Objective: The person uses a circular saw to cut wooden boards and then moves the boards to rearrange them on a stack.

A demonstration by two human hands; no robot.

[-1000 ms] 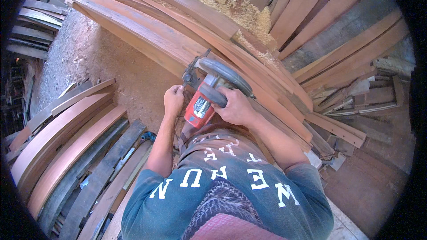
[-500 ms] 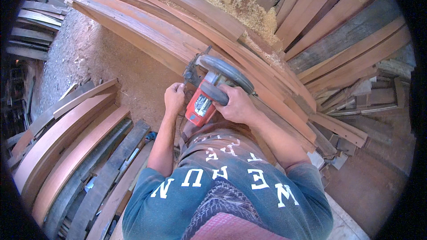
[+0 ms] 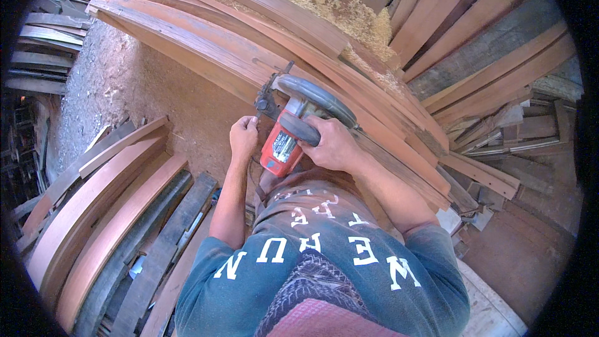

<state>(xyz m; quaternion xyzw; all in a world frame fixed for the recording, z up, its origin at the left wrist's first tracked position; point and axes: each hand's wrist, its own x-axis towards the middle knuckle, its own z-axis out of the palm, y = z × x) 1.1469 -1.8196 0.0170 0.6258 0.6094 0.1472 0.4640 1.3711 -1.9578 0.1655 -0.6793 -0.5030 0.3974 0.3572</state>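
A red and black circular saw (image 3: pixel 285 140) rests on the long brown plank (image 3: pixel 187 40) in front of my body, its dark blade guard lying across the wood. My right hand (image 3: pixel 334 143) is wrapped round the saw's rear handle. Just left of the saw's base plate, my left hand (image 3: pixel 244 137) is closed with thumb and forefinger pinched together. What those fingers hold, if anything, is too small to make out. The blade itself is hidden by the guard and the wood.
More long planks (image 3: pixel 249 0) lie behind the sawn one, beside a heap of sawdust (image 3: pixel 349 9). Curved boards (image 3: pixel 100 206) stand close at my lower left. Stacked timber (image 3: pixel 449 19) fills the far right, with offcuts (image 3: pixel 530 131) nearer.
The view has turned slightly, so the surrounding boards shift a little. Both hands and the saw keep nearly the same position and grip.
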